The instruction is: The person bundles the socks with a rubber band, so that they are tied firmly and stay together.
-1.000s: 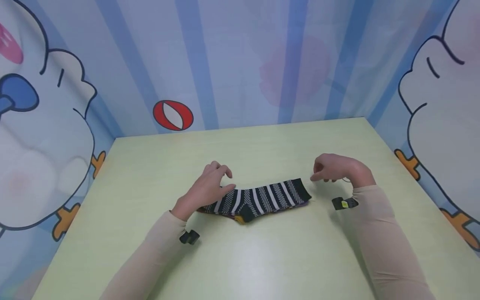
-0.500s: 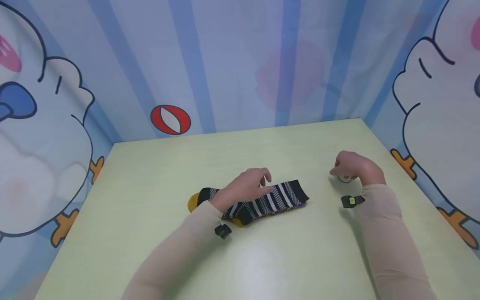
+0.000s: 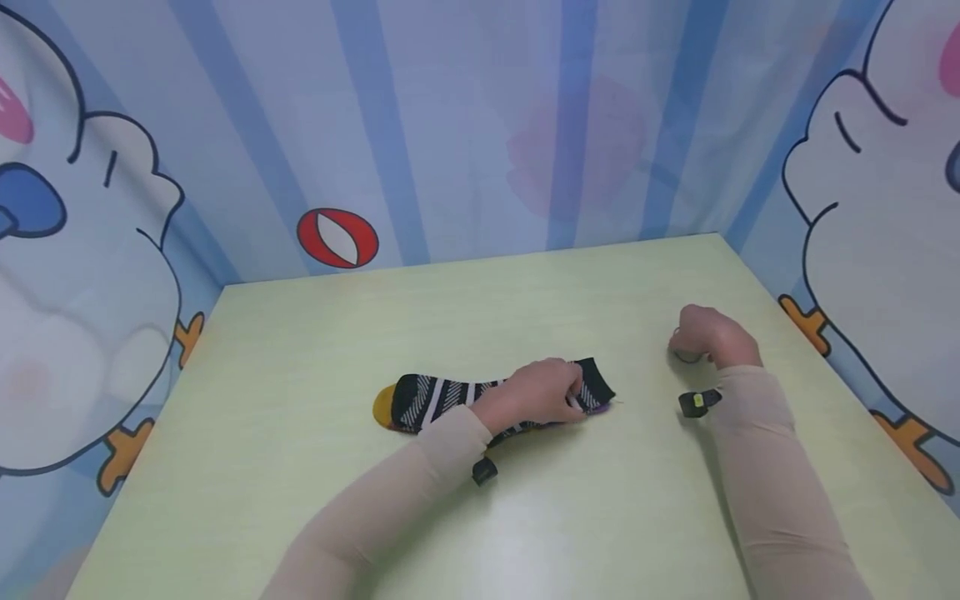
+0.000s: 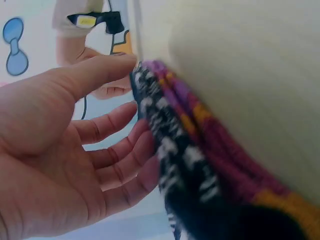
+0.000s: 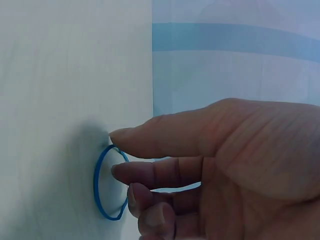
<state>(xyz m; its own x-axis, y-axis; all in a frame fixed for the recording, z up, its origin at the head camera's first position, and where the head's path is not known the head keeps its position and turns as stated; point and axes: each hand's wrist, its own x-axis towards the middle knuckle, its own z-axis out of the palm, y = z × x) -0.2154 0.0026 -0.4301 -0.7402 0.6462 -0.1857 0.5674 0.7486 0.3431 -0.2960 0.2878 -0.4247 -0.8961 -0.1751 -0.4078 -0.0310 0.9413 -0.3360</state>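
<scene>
A pair of striped black-and-white socks point(image 3: 427, 404) lies flat on the table, with a mustard toe point(image 3: 383, 407) at its left end. Purple, magenta and mustard fabric point(image 4: 220, 145) shows beneath the patterned layer. My left hand point(image 3: 536, 392) reaches over the socks near the dark cuff point(image 3: 596, 383). Its thumb tip is right at the edge, and the relaxed fingers point(image 4: 127, 165) touch the striped side, with a gap from the thumb. My right hand point(image 3: 708, 333) is at a thin blue rubber band point(image 5: 97, 182), thumb at its upper rim and index fingertip overlapping its opening.
The pale table point(image 3: 315, 333) ends at a blue striped curtain point(image 3: 480, 125) behind. Printed cartoon panels point(image 3: 82, 333) stand on the left and right sides. Each wrist carries a small black camera point(image 3: 484, 471).
My left hand has moved right along the socks, from the toe end to the cuff, and come down onto them. My right hand has moved right to the blue rubber band.
</scene>
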